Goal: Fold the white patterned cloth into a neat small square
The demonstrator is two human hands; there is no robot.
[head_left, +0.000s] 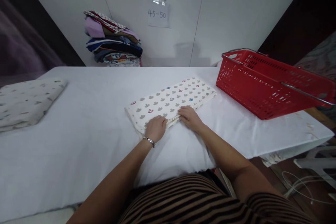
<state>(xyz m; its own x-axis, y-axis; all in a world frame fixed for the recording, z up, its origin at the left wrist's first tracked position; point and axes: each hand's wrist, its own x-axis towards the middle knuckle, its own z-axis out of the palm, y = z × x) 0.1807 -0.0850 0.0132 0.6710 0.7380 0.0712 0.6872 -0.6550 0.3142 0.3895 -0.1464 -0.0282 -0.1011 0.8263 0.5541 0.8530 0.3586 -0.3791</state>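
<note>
A folded cream cloth printed with grey, red and blue mushroom-like shapes lies slantwise on the white-covered table. My left hand, with a silvery bracelet at the wrist, is closed on its near edge toward the left end. Farther right along that edge, my right hand has its fingers on top of the cloth and its thumb out of sight below, gripping the layers. Several layers show along the near side between the hands.
A red plastic basket with metal handles stands at the right. Another folded patterned cloth lies at the left. Behind the table's far edge is a stack of folded fabrics. Paper signs hang on the wall.
</note>
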